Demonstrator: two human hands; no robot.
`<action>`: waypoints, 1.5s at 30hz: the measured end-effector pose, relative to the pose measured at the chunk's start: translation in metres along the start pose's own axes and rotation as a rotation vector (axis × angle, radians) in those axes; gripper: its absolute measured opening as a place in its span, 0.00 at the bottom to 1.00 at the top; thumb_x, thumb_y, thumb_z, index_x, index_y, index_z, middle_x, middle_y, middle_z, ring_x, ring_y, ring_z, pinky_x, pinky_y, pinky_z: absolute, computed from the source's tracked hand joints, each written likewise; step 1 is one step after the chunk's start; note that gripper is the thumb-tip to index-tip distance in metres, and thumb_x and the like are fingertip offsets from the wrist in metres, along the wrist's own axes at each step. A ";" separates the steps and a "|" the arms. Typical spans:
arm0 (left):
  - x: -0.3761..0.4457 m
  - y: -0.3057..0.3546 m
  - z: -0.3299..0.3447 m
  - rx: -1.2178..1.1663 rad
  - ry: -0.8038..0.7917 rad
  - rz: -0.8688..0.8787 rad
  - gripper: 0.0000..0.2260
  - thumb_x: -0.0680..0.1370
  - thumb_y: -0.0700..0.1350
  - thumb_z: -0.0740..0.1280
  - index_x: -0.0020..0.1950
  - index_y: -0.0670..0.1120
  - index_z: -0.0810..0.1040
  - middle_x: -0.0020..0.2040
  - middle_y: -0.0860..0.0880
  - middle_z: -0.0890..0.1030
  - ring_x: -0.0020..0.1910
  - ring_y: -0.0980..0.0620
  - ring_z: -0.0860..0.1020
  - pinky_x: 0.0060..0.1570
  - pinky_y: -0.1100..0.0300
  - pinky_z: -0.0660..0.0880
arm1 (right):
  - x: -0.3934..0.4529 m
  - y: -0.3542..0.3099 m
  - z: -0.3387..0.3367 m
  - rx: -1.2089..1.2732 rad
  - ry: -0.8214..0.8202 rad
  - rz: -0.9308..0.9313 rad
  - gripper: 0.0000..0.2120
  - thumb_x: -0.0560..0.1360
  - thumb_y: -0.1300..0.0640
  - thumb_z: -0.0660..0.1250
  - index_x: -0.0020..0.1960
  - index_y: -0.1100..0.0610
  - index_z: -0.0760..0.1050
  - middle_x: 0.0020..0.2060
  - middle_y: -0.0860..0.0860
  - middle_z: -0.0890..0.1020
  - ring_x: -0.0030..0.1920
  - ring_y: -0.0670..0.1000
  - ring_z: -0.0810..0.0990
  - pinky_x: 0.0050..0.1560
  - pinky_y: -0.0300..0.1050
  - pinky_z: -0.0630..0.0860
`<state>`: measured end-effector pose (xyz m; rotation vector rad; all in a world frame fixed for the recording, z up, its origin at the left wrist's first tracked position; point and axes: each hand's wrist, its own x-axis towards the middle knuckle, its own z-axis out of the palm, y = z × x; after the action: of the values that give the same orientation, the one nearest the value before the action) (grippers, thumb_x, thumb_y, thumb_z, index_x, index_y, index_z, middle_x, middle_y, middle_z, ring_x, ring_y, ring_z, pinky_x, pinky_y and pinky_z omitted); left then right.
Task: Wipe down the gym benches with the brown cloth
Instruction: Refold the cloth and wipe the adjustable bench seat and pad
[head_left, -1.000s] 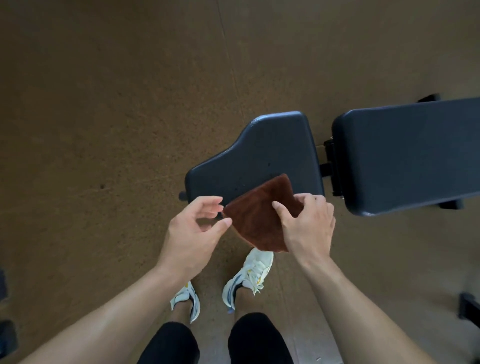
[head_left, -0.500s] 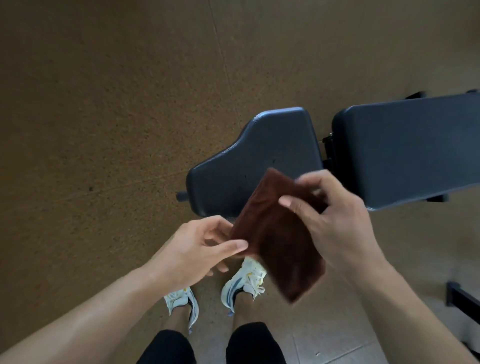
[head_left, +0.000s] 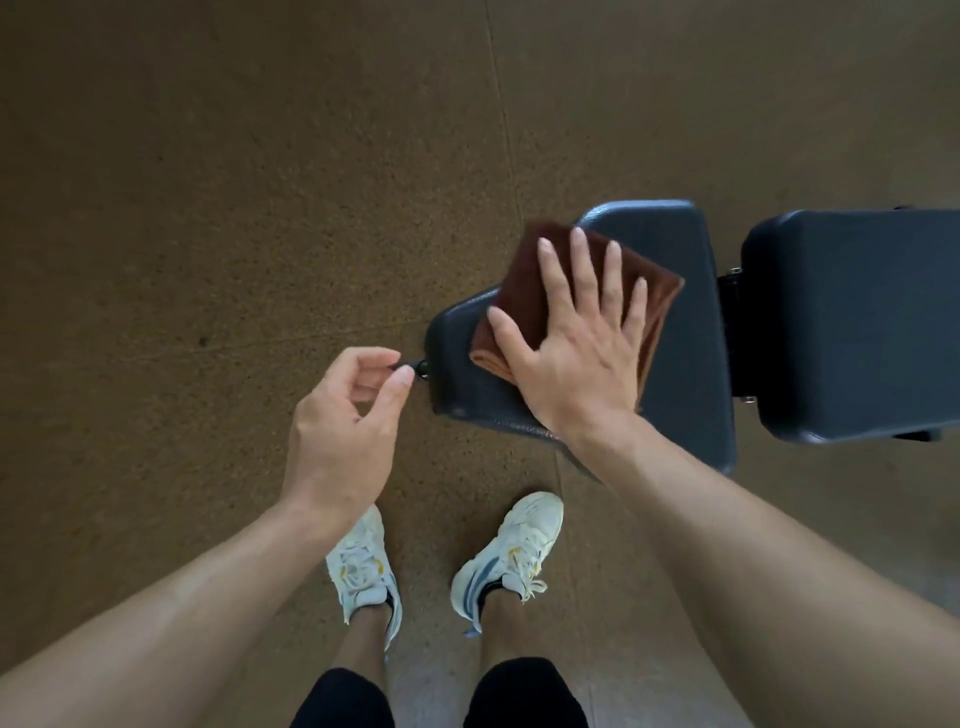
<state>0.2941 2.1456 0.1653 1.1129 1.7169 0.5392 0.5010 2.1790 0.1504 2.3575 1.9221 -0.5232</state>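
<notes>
Looking straight down here: the right hand (head_left: 574, 338) is laid flat on the folded brown terry cloth (head_left: 524, 283), fingers straight and spread, pressing it down rather than gripping it. The cloth sits on the dark padded vinyl seat pad of the gym bench (head_left: 680, 322), covering the far-left part of the pad, with one corner poking just past the pad's far edge and a lighter folded edge showing near the thumb. The left hand (head_left: 345, 421) is off to the side of the seat pad, fingers loosely curled; the thumb and fingertips sit right at a small black knob (head_left: 418, 368) sticking out from the pad's narrow end, but whether they actually pinch it or just hover in front of it, I honestly can't tell from this angle. To the right of the seat there's the longer dark padded backrest of the bench (head_left: 857, 322), separated from the seat by a narrow gap where a black metal hinge bracket (head_left: 730, 291) shows. Everything stands on a speckled brown rubber gym floor (head_left: 234, 182) with a thin seam running through it. Down at the bottom you can see the person's white lace-up sneakers (head_left: 509, 556) with blue accents, planted just short of the bench, plus the hems of black shorts (head_left: 524, 693).
</notes>
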 end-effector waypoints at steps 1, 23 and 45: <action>0.001 -0.003 0.000 -0.001 0.033 -0.012 0.09 0.81 0.53 0.66 0.60 0.54 0.79 0.51 0.59 0.81 0.53 0.60 0.80 0.53 0.58 0.79 | 0.011 -0.017 0.001 -0.013 0.003 -0.053 0.36 0.80 0.28 0.49 0.83 0.42 0.56 0.85 0.46 0.53 0.85 0.53 0.41 0.82 0.62 0.37; 0.008 0.055 0.054 0.125 -0.352 -0.236 0.51 0.77 0.57 0.70 0.80 0.51 0.30 0.83 0.54 0.38 0.82 0.48 0.48 0.77 0.47 0.53 | 0.032 0.056 -0.013 0.112 0.065 0.358 0.32 0.84 0.35 0.45 0.85 0.42 0.46 0.85 0.45 0.44 0.84 0.53 0.38 0.82 0.63 0.36; 0.039 0.071 0.096 0.464 -0.291 -0.657 0.76 0.57 0.55 0.86 0.73 0.54 0.19 0.81 0.41 0.47 0.80 0.38 0.52 0.76 0.37 0.59 | 0.077 0.073 -0.027 0.025 0.037 0.113 0.29 0.82 0.34 0.49 0.81 0.42 0.60 0.83 0.47 0.59 0.84 0.55 0.48 0.82 0.66 0.41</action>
<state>0.4070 2.2007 0.1606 0.8017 1.8510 -0.4276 0.5900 2.2425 0.1412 2.4901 1.7932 -0.5015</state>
